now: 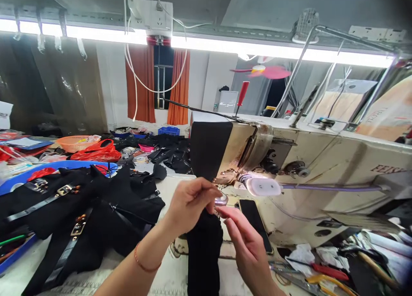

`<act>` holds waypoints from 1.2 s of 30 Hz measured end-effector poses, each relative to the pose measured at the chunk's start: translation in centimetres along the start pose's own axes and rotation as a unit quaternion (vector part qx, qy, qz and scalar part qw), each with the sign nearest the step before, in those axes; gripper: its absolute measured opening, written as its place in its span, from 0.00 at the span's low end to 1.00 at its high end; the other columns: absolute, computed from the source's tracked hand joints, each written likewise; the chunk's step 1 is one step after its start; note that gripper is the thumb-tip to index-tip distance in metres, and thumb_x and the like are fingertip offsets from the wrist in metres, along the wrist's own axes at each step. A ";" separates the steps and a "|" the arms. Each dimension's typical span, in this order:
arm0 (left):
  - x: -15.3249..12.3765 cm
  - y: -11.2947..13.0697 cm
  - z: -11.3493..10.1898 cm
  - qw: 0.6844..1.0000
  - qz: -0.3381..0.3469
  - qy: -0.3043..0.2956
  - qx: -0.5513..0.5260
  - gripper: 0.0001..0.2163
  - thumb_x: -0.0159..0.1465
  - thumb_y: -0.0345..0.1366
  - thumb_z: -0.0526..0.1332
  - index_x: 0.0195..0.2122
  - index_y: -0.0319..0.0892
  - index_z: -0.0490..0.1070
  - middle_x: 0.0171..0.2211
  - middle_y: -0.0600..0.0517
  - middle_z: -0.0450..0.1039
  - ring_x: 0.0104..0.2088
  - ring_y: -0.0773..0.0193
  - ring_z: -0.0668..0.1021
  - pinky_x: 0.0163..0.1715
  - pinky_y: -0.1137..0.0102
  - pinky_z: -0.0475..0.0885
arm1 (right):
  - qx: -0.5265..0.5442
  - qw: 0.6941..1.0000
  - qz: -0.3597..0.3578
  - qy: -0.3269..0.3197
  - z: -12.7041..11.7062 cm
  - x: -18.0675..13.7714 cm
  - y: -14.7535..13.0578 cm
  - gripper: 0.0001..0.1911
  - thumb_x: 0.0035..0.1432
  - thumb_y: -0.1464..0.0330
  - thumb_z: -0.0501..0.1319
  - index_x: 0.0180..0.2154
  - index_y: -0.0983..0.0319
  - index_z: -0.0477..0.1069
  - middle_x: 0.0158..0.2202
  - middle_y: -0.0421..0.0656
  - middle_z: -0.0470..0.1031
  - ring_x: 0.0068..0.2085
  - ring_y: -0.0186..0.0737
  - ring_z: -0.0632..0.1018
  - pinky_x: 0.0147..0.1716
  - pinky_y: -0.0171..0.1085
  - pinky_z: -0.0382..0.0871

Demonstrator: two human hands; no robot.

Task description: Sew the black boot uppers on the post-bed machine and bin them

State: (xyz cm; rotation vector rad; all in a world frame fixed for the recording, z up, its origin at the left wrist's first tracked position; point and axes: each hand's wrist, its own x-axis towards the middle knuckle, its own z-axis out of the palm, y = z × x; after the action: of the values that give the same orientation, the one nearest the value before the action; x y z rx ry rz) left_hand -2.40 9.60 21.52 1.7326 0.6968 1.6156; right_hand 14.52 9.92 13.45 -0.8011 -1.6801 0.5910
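My left hand [191, 203] is closed in a pinch close to the needle area of a sewing machine [322, 167]. Thumb and forefinger of my right hand [247, 238] press together just beside it, the fingertips of both hands almost meeting. Whatever lies between them is too small to make out. Below the hands a strip of black fabric [204, 253] runs toward me across the machine bed. A small lamp [263, 186] lights the spot from the machine's head. Just right of my fingers lies a dark phone [255, 221].
To the left, black fabric pieces with buckled straps [77, 227] heap over a blue tub [9, 186]. Scissors and tools with red [330, 271] and yellow handles lie at lower right. Behind are an orange basket [72, 143] and a red plastic bag [98, 152]. A screwdriver [243, 94] stands on the machine.
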 end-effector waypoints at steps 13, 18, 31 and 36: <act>1.1 1.4 -0.5 0.817 0.230 0.221 0.481 0.42 0.55 0.48 0.67 0.66 0.43 0.47 0.67 0.35 0.46 0.67 0.38 0.51 0.62 0.42 0.48 | -0.350 0.866 -0.347 0.087 1.1 -0.7 0.1 0.16 0.57 0.73 0.61 0.45 0.50 0.76 0.49 0.40 0.78 0.52 0.49 0.72 0.50 0.47 0.63; 3.9 -0.5 1.1 0.850 0.132 0.220 0.460 0.55 0.52 0.44 0.71 0.68 0.47 0.28 0.70 0.36 0.30 0.69 0.40 0.40 0.63 0.40 0.39 | -0.343 0.867 -0.360 -0.042 0.4 0.5 0.2 0.14 0.60 0.75 0.57 0.43 0.53 0.74 0.49 0.34 0.78 0.47 0.45 0.76 0.46 0.46 0.63; 0.6 -2.6 4.1 0.794 0.335 0.245 0.444 0.39 0.59 0.42 0.66 0.66 0.46 0.46 0.65 0.39 0.51 0.66 0.46 0.55 0.63 0.49 0.53 | -0.285 0.920 -0.208 0.172 -4.2 -0.1 0.6 0.08 0.60 0.76 0.57 0.38 0.58 0.69 0.39 0.45 0.74 0.40 0.45 0.72 0.41 0.46 0.64; -3.6 -2.4 4.6 0.827 0.340 -0.242 0.376 0.12 0.67 0.32 0.55 0.51 0.38 0.67 0.35 0.50 0.76 0.36 0.65 0.76 0.48 0.66 0.69 | -0.203 0.960 -0.175 0.082 -6.4 -3.4 -1.8 0.09 0.60 0.73 0.57 0.40 0.56 0.72 0.52 0.50 0.64 0.52 0.49 0.69 0.44 0.45 0.68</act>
State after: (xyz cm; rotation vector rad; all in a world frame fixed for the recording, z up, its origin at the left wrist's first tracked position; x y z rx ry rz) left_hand 1.93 7.86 17.31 3.1109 0.5021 1.2367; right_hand 20.87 6.01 14.23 -0.7885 -1.7561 -0.0709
